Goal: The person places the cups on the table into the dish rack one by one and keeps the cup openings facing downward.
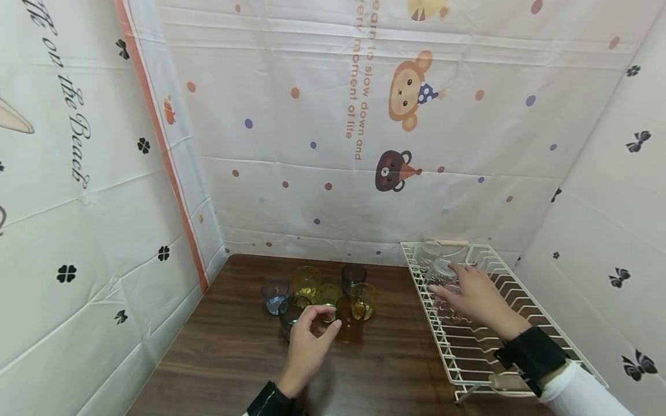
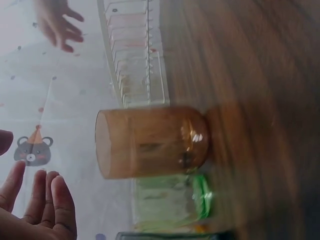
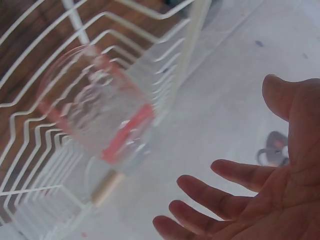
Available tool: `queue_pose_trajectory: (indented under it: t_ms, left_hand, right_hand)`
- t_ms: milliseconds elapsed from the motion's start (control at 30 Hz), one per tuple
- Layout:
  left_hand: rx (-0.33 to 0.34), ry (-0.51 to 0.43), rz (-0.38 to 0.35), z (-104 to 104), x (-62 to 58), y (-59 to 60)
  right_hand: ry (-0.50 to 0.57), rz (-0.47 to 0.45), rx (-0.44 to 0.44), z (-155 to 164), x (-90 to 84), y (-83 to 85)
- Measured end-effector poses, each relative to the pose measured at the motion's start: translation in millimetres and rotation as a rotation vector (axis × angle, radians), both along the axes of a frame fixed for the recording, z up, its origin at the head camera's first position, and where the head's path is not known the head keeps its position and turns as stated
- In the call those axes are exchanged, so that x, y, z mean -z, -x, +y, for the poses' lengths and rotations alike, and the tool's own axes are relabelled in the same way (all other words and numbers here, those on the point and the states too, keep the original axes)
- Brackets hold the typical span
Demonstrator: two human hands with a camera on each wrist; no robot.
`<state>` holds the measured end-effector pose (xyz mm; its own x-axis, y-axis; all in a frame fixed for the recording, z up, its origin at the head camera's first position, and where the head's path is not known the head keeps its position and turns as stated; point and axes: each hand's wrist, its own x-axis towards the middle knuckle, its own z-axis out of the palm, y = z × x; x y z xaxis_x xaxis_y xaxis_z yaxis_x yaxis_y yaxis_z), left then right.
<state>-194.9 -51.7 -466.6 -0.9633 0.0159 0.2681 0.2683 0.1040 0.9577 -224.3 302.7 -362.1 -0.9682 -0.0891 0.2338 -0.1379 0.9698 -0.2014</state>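
Amber-brown round glass tumbler (image 2: 152, 141), probably fragile and slick (best gripped around its sides), stands near the loosely open, empty left hand (image 1: 308, 341).

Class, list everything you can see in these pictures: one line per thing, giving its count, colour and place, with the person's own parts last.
Glasses: a cluster of about seven, amber, yellow-green, blue and grey, mid-table in front of the left hand.
Clear glass: one, colourless with a red tint, lying in the rack.
Dish rack: one, white wire, right side of the table.
Table: one, dark brown wood.
Backdrop sheets: white, printed with dots, cartoon animals and lettering, on three sides.
Left hand: fingers loosely curled, holding nothing, next to the amber glass.
Right hand: fingers spread over the rack, holding nothing.
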Motion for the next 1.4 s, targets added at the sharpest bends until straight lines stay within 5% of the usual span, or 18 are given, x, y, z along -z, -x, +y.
queue_pose_trajectory:
  t_ms: [100,300,500,933,1400]
  left_hand:
    - [-0.017,0.141,0.038,-2,-4.4,4.0]
    - [-0.043,0.606,0.062,-9,-7.9,10.9]
    - [-0.052,0.797,0.100,-17,-7.7,20.9]
    - [-0.115,0.963,0.036,-31,1.6,41.4]
    - [-0.091,0.971,-0.045,-38,7.6,54.5]
  right_hand:
    - [0.000,0.017,-0.006,-12,-6.3,-5.3]
    - [-0.013,0.111,-0.052,-37,-11.9,-21.4]
    - [-0.023,0.167,-0.104,-56,-17.4,-37.8]
    - [0.042,0.126,-0.159,-84,-11.6,-68.9]
    - [0.125,0.108,-0.209,-102,17.2,-82.3]
